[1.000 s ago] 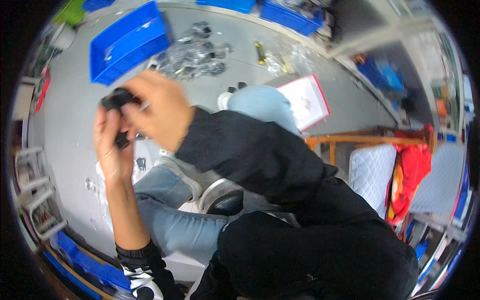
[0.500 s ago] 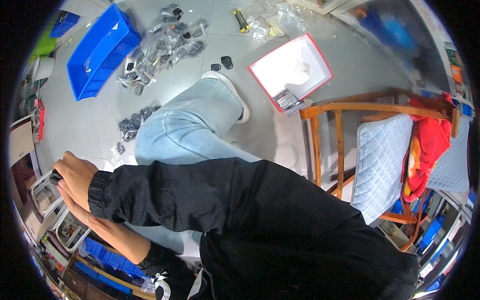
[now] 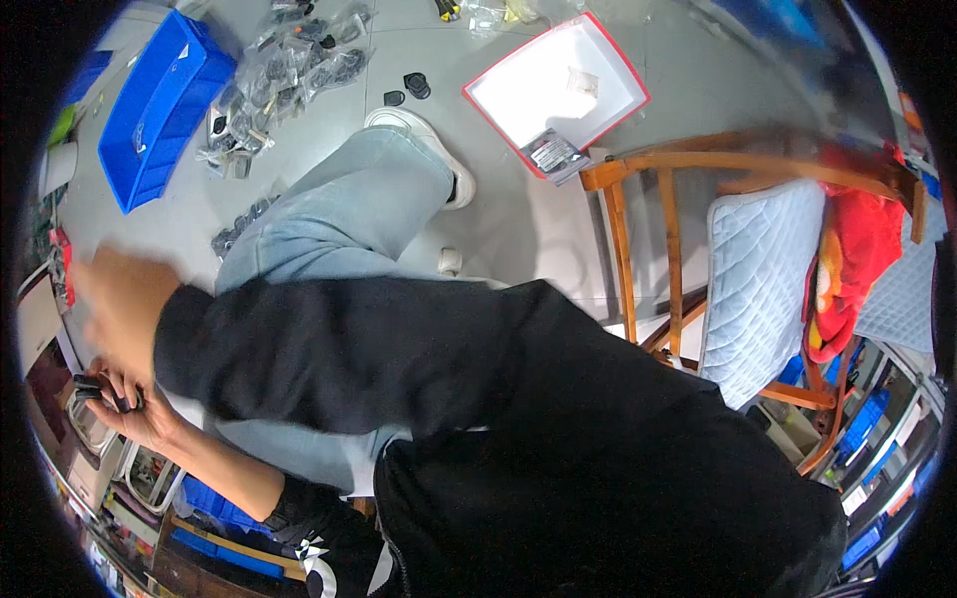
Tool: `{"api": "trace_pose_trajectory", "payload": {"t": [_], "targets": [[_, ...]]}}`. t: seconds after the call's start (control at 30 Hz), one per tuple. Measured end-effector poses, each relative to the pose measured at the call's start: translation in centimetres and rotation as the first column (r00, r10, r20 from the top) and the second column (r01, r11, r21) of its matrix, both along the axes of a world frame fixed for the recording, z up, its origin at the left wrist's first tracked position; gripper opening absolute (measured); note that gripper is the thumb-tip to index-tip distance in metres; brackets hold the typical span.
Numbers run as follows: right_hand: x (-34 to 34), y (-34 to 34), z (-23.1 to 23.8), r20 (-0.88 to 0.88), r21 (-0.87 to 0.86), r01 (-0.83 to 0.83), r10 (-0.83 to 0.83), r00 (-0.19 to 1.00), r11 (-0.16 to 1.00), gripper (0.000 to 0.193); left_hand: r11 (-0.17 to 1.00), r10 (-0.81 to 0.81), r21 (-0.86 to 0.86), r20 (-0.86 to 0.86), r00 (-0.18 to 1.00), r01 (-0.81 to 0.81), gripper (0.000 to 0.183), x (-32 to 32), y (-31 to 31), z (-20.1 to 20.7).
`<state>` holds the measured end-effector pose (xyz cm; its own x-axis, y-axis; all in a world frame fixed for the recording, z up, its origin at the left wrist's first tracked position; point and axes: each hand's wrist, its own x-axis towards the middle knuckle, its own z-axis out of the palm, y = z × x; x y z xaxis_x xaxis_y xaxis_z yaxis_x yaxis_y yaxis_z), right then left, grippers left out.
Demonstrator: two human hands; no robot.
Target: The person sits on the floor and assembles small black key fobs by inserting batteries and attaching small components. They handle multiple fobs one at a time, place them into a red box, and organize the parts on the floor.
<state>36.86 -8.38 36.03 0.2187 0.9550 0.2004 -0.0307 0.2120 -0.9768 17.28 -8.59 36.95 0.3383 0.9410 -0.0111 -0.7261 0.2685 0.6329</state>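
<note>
A: Where is the black part at the moment?

B: The small black part (image 3: 88,387) is in the person's left hand (image 3: 148,419), toward the left edge of the view. The fingers curl round it, and one end sticks out past them. More black shows among the fingers; whether it belongs to the same piece is hard to say.

A: And the right hand?

B: The right hand (image 3: 125,299) is just above the left one in the view, at the end of a long black sleeve (image 3: 329,349). It is badly blurred, so there is no telling whether its fingers are spread or closed, or whether they hold anything.

A: What lies on the floor (image 3: 518,229)?

B: At the upper left, a blue bin (image 3: 169,120) sits beside a heap of clear plastic bags (image 3: 289,75) with dark parts inside. Two flat black pieces (image 3: 417,86) lie near the toe of a white shoe (image 3: 439,149). To their right is a shallow white box (image 3: 523,85) with a red rim; a packet (image 3: 554,156) rests over its lower edge.

A: Anything further right?

B: A wooden chair (image 3: 688,159), with a pale blue quilted cushion (image 3: 758,289) and a red cloth (image 3: 862,254) next to it.
</note>
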Motion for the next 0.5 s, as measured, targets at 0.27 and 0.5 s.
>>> {"api": "trace_pose_trajectory", "payload": {"t": [0.27, 0.5], "targets": [[29.9, -12.4, -26.9, 0.672, -0.434, 0.494, -0.095, 0.735, 0.753, 0.031, 0.971, 0.216, -0.104, -0.003, 0.976, -0.215, 0.026, 1.2, -0.2, -0.3], [31.8, -25.2, -33.9, 0.451, -0.820, 0.473, -0.144, 0.881, 0.323, 0.034, 0.953, 0.284, -0.100, -0.018, 0.959, -0.285, 0.032, 1.9, 0.0, -0.8]]}}
